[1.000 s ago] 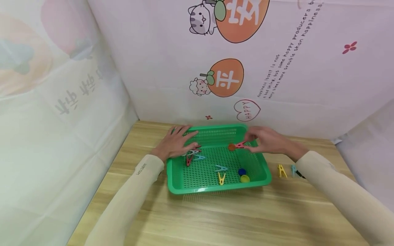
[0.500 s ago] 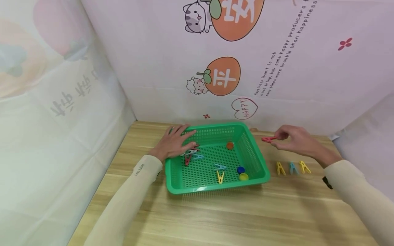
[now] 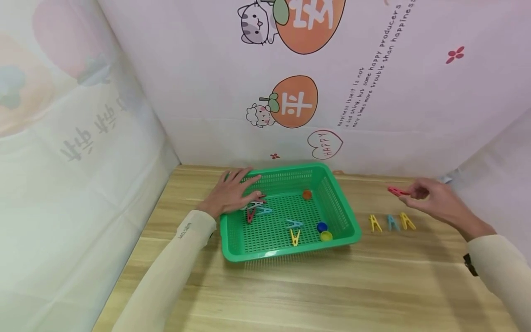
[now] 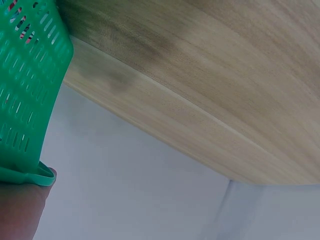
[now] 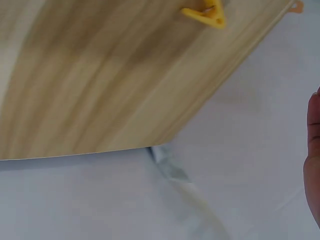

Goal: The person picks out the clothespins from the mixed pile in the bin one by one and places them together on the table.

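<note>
My right hand [image 3: 435,203] pinches a red clothespin [image 3: 397,191] between thumb and fingers, above the table at the right. Below it a yellow clothespin [image 3: 375,223], a blue clothespin [image 3: 392,222] and another yellow clothespin [image 3: 407,221] stand in a row. My left hand [image 3: 228,192] rests on the left end of a green basket [image 3: 290,250], fingers spread over the rim and thumb inside. Near that thumb lie a red clothespin [image 3: 250,216], a white clothespin [image 3: 257,203] and a light-blue clothespin [image 3: 264,211], partly overlapping.
Farther right in the basket are a blue clothespin [image 3: 294,224], a yellow clothespin [image 3: 295,237], an orange cap [image 3: 307,194], a blue cap [image 3: 321,227] and a yellow cap [image 3: 326,236]. Printed cloth [image 3: 207,115] hangs behind the wooden table [image 3: 290,295].
My right hand has carried the red clothespin out of the basket and to the right, over the table. The orange cap stays in the basket. My left hand keeps its place on the rim.
</note>
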Motion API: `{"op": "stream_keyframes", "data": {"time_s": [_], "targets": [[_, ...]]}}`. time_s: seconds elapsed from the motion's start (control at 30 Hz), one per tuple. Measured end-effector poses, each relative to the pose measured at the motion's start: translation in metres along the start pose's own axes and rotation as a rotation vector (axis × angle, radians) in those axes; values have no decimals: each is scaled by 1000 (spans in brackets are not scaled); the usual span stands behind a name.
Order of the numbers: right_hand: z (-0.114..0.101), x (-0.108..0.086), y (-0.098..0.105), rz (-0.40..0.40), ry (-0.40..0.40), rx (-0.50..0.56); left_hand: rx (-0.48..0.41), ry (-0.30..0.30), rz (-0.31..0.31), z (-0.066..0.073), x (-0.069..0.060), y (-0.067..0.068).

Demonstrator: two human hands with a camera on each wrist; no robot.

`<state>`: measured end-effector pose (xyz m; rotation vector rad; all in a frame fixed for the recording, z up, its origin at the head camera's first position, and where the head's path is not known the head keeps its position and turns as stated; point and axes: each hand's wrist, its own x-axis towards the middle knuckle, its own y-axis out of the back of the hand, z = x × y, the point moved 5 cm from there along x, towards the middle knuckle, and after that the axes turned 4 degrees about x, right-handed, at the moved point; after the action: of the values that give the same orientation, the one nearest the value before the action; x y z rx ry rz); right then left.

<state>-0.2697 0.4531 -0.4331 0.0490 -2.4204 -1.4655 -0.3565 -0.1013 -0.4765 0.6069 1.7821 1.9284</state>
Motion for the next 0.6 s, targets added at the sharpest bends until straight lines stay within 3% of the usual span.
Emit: {"op": "stream_keyframes", "data": {"time_s": [0.33,0.6], "targets": [[48,-29,-6,20,-142,4,-1,9,-11,-1,-1,-2],[72,-51,-10,38,-246,-19,-7,8,-10,-1,-1,-1]]}}
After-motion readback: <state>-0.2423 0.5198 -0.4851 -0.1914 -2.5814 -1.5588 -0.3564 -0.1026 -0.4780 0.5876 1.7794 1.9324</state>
